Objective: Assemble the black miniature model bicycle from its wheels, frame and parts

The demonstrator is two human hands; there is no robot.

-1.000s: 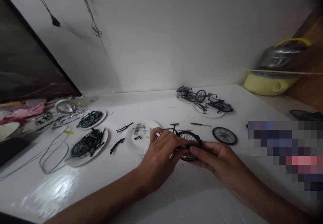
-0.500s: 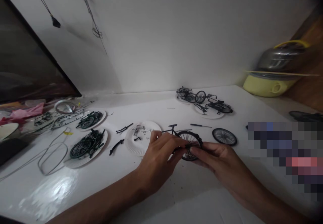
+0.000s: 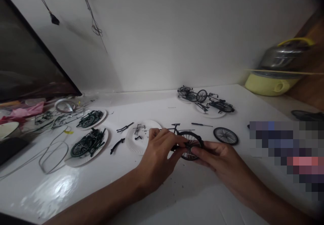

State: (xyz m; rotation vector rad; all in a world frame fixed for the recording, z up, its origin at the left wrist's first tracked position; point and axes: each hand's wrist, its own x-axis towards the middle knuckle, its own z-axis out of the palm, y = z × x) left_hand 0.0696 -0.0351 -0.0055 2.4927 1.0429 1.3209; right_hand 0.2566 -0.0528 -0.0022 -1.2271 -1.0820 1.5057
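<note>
A small black model bicycle [image 3: 175,129] with one spoked wheel [image 3: 191,138] fitted is held between both hands near the middle of the table. My left hand [image 3: 162,150] pinches close to the wheel's centre from the left, fingertips together; whether a tiny part is between them is too small to tell. My right hand [image 3: 215,154] grips the wheel from the right, its thumb at the hub. A loose black wheel [image 3: 225,135] lies to the right, and a screwdriver [image 3: 201,124] lies behind the hands.
A paper plate [image 3: 130,143] with small parts is left of the hands, beside black curved pieces [image 3: 117,146]. Plates of green bicycle parts [image 3: 86,144] stand further left. Black model bicycles [image 3: 220,106] are at the back. A yellow pot [image 3: 270,83] stands at right.
My left thumb and forefinger have shifted slightly at the wheel's centre, with a wider gap behind the fingertips. The right hand keeps its grip. The view has moved slightly.
</note>
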